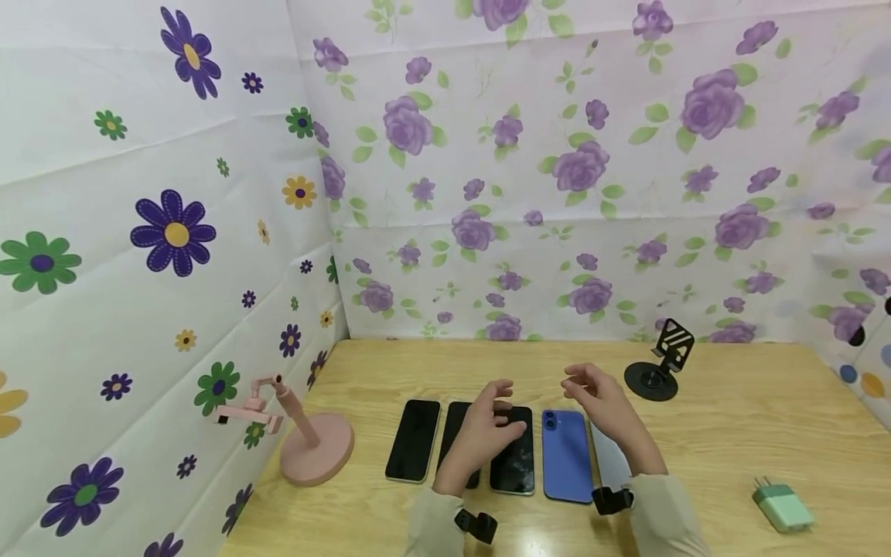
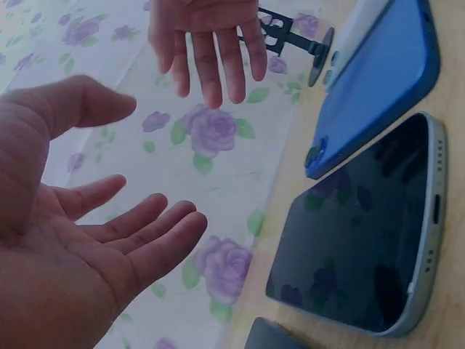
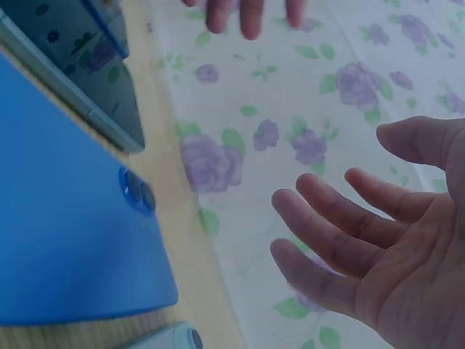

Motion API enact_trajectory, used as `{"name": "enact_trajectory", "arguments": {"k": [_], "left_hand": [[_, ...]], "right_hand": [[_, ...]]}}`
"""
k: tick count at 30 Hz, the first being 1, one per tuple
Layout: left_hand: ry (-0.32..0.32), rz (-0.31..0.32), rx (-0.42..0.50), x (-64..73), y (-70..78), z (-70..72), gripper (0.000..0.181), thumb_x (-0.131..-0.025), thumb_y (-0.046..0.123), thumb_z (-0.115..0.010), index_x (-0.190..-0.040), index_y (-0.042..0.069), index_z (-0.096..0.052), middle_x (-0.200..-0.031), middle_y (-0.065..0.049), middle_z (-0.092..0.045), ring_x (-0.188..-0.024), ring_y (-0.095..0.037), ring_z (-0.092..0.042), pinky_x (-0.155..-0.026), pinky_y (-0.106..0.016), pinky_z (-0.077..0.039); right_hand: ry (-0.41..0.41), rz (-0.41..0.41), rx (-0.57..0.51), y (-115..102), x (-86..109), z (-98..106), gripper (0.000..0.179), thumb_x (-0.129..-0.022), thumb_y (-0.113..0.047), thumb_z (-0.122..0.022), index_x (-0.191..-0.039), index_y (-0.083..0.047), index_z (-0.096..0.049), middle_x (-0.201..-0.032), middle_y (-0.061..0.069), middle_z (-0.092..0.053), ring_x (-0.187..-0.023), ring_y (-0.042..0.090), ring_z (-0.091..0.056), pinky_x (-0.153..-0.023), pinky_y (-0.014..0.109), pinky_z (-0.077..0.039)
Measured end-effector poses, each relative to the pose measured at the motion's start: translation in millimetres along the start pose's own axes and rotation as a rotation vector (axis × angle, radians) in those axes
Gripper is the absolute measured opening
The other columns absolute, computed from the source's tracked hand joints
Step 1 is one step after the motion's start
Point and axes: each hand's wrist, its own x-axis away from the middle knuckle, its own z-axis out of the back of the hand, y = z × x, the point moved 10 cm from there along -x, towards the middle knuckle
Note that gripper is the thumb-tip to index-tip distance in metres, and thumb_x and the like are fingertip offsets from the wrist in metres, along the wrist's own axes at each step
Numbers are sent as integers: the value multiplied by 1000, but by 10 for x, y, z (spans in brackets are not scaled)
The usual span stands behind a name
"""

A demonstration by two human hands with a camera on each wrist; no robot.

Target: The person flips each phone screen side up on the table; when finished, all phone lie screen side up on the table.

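Note:
My left hand [image 1: 482,433] hovers above the smartphones with its fingers loosely bent and nothing in its grasp. Below it lie a dark-screened phone [image 1: 512,468] and another dark phone [image 1: 455,422], partly covered by the hand. My right hand [image 1: 607,406] is held over the white phone [image 1: 609,456], also holding nothing. Between the hands a blue phone [image 1: 567,456] lies back up, its camera lenses at the far end. Leftmost in the row is a black-screened phone [image 1: 413,441]. In the left wrist view, relaxed fingers [image 2: 163,254] are apart from the phones.
A pink stand [image 1: 316,449] with a round base is at the left of the wooden table [image 1: 731,418]. A black phone stand [image 1: 654,379] stands at the back right. A green charger plug [image 1: 783,507] lies at the front right. Flowered cloth hangs behind and left.

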Motion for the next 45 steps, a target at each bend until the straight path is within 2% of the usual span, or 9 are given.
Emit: {"name": "enact_trajectory", "arguments": {"k": [6,12,16,19,26,33,39,45], "left_hand": [[-78,36,-77,22,-69,-227,80,-89,14,-76,-156,13,-33,-153,-11,-38,-133,-35,-45,-101,-46,-46],[-175,44,-202,31,-114,-470,89,-83,7,-78,-158,13,-30,-155,-13,-32,-135,-34,-43,-96,-39,-47],[-227,36,-339,21,-123,-635,92,-80,8,-82,-157,14,-32,-152,-10,-35,-129,-23,-48,-89,-31,-48],[-282,28,-415,25,-141,-789,93,-78,12,-86,-156,11,-34,-150,-12,-36,-127,-19,-49,-91,-29,-48],[-373,11,-504,36,-173,-1054,91,-77,12,-87,-153,9,-35,-147,-12,-37,-130,-19,-47,-95,-27,-47],[-373,-26,-616,55,-144,-1142,92,-80,12,-84,-156,13,-32,-147,-11,-37,-130,-17,-47,-93,-25,-47],[-362,7,-647,75,-159,-1145,91,-82,6,-79,-158,16,-29,-150,-10,-36,-131,-16,-47,-91,-25,-47],[-364,16,-686,81,-164,-1173,88,-82,1,-77,-157,13,-31,-151,-12,-34,-135,-18,-44,-96,-25,-46]], "right_hand": [[-7,6,86,102,-13,-47,37,-106,-21,-55,-133,5,-56,-121,23,-65,-110,39,-63,-92,54,-50],[-78,-26,162,227,-26,-160,39,-107,-21,-53,-135,5,-54,-126,29,-62,-118,46,-58,-94,59,-48],[-127,-48,206,292,-25,-229,38,-106,-17,-53,-134,7,-54,-123,28,-63,-115,46,-59,-92,58,-49],[-157,-73,231,330,-14,-267,36,-105,-15,-54,-132,9,-55,-119,27,-65,-110,44,-62,-87,56,-51],[-219,-150,260,381,12,-328,37,-104,-17,-55,-130,9,-56,-115,26,-66,-102,41,-65,-81,52,-53],[-242,-191,287,415,32,-342,37,-104,-17,-55,-130,9,-55,-116,27,-65,-101,39,-65,-81,52,-52],[-261,-185,311,425,40,-384,36,-103,-15,-54,-129,10,-55,-114,24,-66,-98,35,-65,-80,50,-52],[-254,-157,333,404,16,-417,31,-102,-12,-54,-123,10,-59,-110,22,-67,-98,36,-65,-80,50,-52]]}}
